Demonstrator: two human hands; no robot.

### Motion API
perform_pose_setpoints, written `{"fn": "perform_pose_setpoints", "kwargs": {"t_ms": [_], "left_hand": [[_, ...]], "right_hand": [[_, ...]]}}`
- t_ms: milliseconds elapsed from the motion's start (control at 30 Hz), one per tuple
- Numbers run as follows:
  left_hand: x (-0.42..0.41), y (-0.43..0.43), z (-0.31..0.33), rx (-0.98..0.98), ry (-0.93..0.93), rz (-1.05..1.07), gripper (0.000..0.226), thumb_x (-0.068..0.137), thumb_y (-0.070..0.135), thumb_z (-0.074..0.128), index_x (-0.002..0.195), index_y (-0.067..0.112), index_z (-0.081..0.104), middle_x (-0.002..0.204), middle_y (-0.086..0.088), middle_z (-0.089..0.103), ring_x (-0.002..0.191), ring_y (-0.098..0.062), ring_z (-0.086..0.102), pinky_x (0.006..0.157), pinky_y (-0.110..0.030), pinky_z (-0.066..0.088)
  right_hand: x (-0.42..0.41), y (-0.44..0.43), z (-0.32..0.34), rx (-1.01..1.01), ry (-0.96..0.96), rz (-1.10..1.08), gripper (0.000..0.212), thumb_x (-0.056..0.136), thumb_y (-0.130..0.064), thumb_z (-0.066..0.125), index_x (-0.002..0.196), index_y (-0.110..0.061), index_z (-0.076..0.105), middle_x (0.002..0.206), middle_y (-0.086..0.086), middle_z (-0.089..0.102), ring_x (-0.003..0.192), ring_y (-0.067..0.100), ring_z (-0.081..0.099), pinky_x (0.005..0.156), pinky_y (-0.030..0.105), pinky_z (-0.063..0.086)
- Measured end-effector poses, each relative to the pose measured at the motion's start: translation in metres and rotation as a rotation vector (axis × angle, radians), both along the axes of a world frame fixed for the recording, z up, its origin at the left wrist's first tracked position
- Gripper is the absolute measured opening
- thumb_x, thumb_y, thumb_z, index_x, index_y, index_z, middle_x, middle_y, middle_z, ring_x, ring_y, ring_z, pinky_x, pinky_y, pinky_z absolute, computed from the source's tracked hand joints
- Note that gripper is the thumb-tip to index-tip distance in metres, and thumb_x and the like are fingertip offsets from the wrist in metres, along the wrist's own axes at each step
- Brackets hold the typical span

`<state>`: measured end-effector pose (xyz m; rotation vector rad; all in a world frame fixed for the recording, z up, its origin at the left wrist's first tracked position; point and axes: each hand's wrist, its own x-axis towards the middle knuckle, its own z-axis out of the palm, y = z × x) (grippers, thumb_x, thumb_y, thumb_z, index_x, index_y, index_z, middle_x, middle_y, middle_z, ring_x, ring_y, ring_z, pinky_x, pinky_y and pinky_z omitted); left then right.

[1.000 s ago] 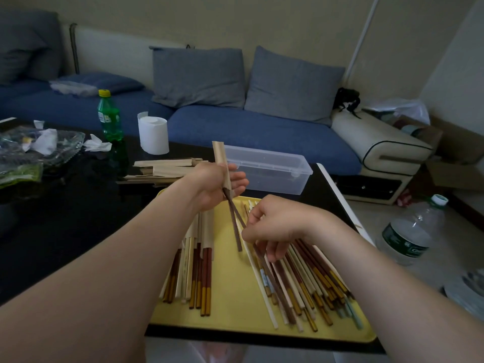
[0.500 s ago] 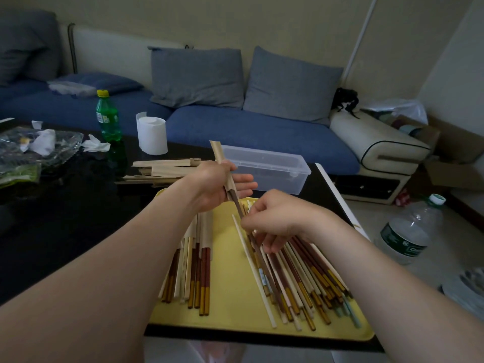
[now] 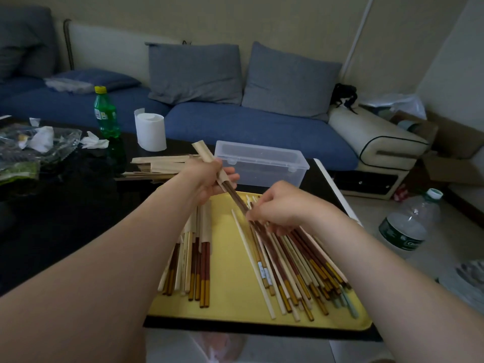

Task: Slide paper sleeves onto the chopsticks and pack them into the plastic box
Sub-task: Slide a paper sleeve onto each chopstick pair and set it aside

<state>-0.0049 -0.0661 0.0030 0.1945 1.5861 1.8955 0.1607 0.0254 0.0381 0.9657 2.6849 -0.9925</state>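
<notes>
Yellow tray (image 3: pixel 235 297) at the near edge of a black table (image 3: pixel 65 205), seen from the head camera, carries two heaps. Sleeved chopsticks (image 3: pixel 201 239) lie on its left side, partly under the left forearm. Bare chopsticks (image 3: pixel 293 265) fan out on its right side, below the right wrist.

The left hand (image 3: pixel 207 179) is above the tray's far edge, fingers curled round a paper sleeve (image 3: pixel 207 155) that tilts up and away to the left. A dark pair of chopsticks (image 3: pixel 237 199) runs out of the sleeve's lower end, slanting down to the right hand (image 3: pixel 280 208). That hand pinches the pair with bent fingers, just above the bare heap.

The clear plastic box (image 3: pixel 259 166) stands on the table just beyond both hands, behind the tray's far edge. A stack of paper sleeves (image 3: pixel 162 163) lies to the left of the box, behind the left hand. Farther left stand a white paper roll (image 3: pixel 150 132) and a green bottle (image 3: pixel 104 113), with a blue sofa (image 3: pixel 248 127) behind the table.
</notes>
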Motion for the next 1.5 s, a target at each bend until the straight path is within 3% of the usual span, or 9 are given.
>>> {"fn": "perform_pose_setpoints", "kwargs": {"t_ms": [233, 467, 633, 733, 900, 1067, 1267, 1400, 1500], "left_hand": [[0.000, -0.002, 0.001, 0.065, -0.026, -0.012, 0.023, 0.108, 0.022, 0.057, 0.124, 0.005, 0.059, 0.104, -0.014, 0.075, 0.086, -0.023, 0.080, 0.074, -0.041, 0.067], [0.011, -0.008, 0.008, -0.022, -0.007, -0.217, 0.027, 0.104, 0.018, 0.063, 0.127, 0.003, 0.060, 0.105, -0.015, 0.080, 0.092, -0.026, 0.080, 0.077, -0.042, 0.066], [0.004, -0.010, 0.007, -0.071, -0.011, -0.206, 0.034, 0.101, 0.019, 0.068, 0.130, 0.003, 0.059, 0.111, -0.017, 0.075, 0.087, -0.025, 0.080, 0.067, -0.037, 0.065], [0.001, -0.015, 0.007, -0.331, 0.198, -0.191, 0.032, 0.100, 0.034, 0.070, 0.119, 0.009, 0.065, 0.097, -0.010, 0.079, 0.073, -0.017, 0.080, 0.059, -0.032, 0.062], [-0.005, -0.023, 0.003, -0.935, 0.885, 0.017, 0.030, 0.108, 0.030, 0.051, 0.126, 0.007, 0.059, 0.104, -0.009, 0.063, 0.095, -0.024, 0.064, 0.081, -0.040, 0.055], [-0.023, -0.032, -0.010, -1.091, 0.991, 0.005, 0.041, 0.097, 0.018, 0.067, 0.135, 0.012, 0.053, 0.124, -0.013, 0.054, 0.113, -0.032, 0.057, 0.090, -0.046, 0.054], [-0.044, -0.032, -0.026, -1.264, 1.168, -0.053, 0.060, 0.092, 0.021, 0.074, 0.145, 0.013, 0.046, 0.147, -0.016, 0.046, 0.138, -0.037, 0.043, 0.112, -0.055, 0.040], [-0.058, -0.027, -0.033, -1.256, 1.213, -0.135, 0.055, 0.095, 0.018, 0.069, 0.146, 0.017, 0.048, 0.146, -0.013, 0.049, 0.138, -0.036, 0.045, 0.116, -0.061, 0.035], [-0.065, -0.023, -0.037, -1.288, 1.279, -0.197, 0.047, 0.097, 0.019, 0.067, 0.141, 0.020, 0.053, 0.141, -0.010, 0.055, 0.135, -0.034, 0.048, 0.115, -0.061, 0.036]], "right_hand": [[0.007, 0.006, 0.003, -0.232, -0.035, 0.080, 0.011, 0.099, -0.015, 0.077, 0.110, -0.014, 0.080, 0.097, 0.004, 0.084, 0.075, 0.009, 0.065, 0.064, 0.023, 0.049], [-0.002, 0.003, -0.008, -0.298, 0.198, -0.098, 0.057, 0.089, -0.011, 0.087, 0.136, -0.022, 0.056, 0.096, 0.010, 0.084, 0.073, 0.013, 0.063, 0.052, 0.023, 0.045], [-0.002, 0.001, -0.009, -0.306, 0.184, -0.052, 0.049, 0.095, -0.017, 0.083, 0.135, -0.023, 0.056, 0.093, 0.003, 0.084, 0.077, 0.011, 0.065, 0.061, 0.026, 0.050], [-0.005, -0.002, -0.008, -0.291, 0.141, 0.052, 0.016, 0.102, -0.024, 0.076, 0.115, -0.016, 0.078, 0.098, 0.006, 0.084, 0.076, 0.013, 0.063, 0.066, 0.028, 0.052], [-0.017, -0.027, -0.011, -0.452, -0.108, 0.116, 0.023, 0.105, -0.017, 0.071, 0.118, 0.000, 0.078, 0.103, 0.011, 0.084, 0.067, 0.007, 0.066, 0.059, 0.018, 0.054], [-0.036, -0.051, -0.023, -0.506, -0.216, 0.147, 0.035, 0.107, -0.016, 0.067, 0.130, 0.011, 0.066, 0.095, 0.017, 0.079, 0.067, 0.016, 0.073, 0.053, 0.019, 0.057], [-0.053, -0.055, -0.026, -0.255, -0.261, 0.206, 0.022, 0.108, -0.028, 0.066, 0.101, -0.009, 0.073, 0.083, 0.008, 0.082, 0.052, 0.009, 0.063, 0.046, 0.018, 0.042], [-0.064, -0.045, -0.037, -0.018, -0.098, 0.179, 0.029, 0.106, -0.026, 0.062, 0.091, -0.008, 0.080, 0.065, -0.001, 0.075, 0.047, 0.008, 0.059, 0.044, 0.019, 0.043], [-0.072, -0.036, -0.044, 0.096, 0.036, 0.139, 0.032, 0.103, -0.029, 0.061, 0.087, -0.010, 0.081, 0.064, -0.002, 0.077, 0.060, 0.010, 0.069, 0.060, 0.025, 0.055]]}}
